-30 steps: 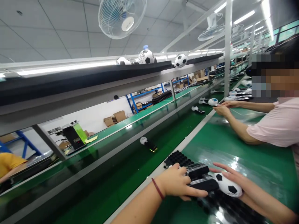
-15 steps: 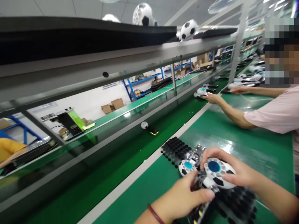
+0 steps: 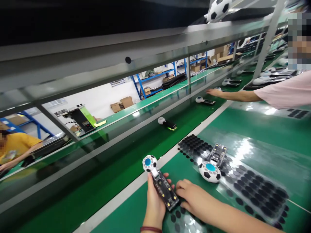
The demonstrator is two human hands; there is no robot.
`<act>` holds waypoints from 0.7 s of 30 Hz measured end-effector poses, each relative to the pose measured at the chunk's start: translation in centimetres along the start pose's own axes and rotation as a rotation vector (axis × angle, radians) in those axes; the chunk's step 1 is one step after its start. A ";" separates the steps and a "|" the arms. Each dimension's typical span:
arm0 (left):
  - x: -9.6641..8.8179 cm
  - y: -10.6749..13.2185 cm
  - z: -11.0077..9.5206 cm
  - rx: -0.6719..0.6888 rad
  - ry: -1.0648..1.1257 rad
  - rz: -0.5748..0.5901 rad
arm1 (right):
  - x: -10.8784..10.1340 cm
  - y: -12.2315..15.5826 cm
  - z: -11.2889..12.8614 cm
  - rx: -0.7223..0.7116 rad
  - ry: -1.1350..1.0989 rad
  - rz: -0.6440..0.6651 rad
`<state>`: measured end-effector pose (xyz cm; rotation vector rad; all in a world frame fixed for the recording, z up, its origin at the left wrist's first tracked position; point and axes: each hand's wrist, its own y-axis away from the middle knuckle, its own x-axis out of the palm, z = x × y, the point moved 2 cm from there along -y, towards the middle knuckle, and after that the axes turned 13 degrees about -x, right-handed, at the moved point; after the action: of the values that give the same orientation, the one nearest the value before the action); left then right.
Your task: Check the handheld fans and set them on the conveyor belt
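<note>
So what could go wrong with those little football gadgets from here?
Perhaps two things. The left hand holds one football-headed gadget with its ball end toward the green belt, so a loose grip could let it fall there. A second gadget lies by a sheet of black dots, beyond the right hand; a careless reach might knock it.

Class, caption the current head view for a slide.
The left hand holds a football-headed device, the right hand beside it; another device lies amid black dots on the green worktop.
</note>
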<state>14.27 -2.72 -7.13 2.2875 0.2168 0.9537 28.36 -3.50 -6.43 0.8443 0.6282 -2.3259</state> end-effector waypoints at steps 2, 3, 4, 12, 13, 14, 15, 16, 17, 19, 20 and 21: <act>0.1 -0.7 0.3 -0.019 0.020 0.047 | 0.8 -0.3 0.0 0.036 0.084 0.064; 0.1 -0.9 0.5 -0.016 0.033 0.061 | 1.1 -0.5 -0.1 0.056 0.116 0.087; 0.1 -1.0 0.7 -0.013 0.046 0.068 | 1.2 -0.6 -0.1 0.076 0.139 0.106; -0.8 -1.4 1.1 -0.029 0.092 0.024 | 2.2 -0.7 -0.9 0.205 0.176 0.172; -0.9 -1.4 1.0 -0.030 0.095 0.018 | 2.3 -0.7 -1.0 0.218 0.172 0.169; -1.0 -1.5 0.9 -0.034 0.098 0.014 | 2.5 -0.7 -1.1 0.231 0.168 0.162; -1.1 -1.5 0.9 -0.041 0.100 0.015 | 2.6 -0.7 -1.2 0.245 0.163 0.153; -1.1 -1.6 0.8 -0.054 0.100 0.020 | 2.7 -0.7 -1.3 0.260 0.157 0.143; -1.2 -1.6 0.8 -0.063 0.099 0.025 | 2.8 -0.7 -1.4 0.276 0.150 0.132; -1.2 -1.8 0.8 -0.060 0.095 0.019 | 2.8 -0.7 -1.5 0.304 0.134 0.108; -1.1 -1.8 0.9 -0.051 0.096 0.008 | 2.7 -0.7 -1.5 0.312 0.121 0.097; -1.1 -1.9 0.9 -0.044 0.099 -0.011 | 2.7 -0.7 -1.5 0.315 0.107 0.087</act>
<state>14.22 -2.14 -9.42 2.1989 0.2476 1.0572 26.85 -3.08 -9.18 1.1202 0.2622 -2.3453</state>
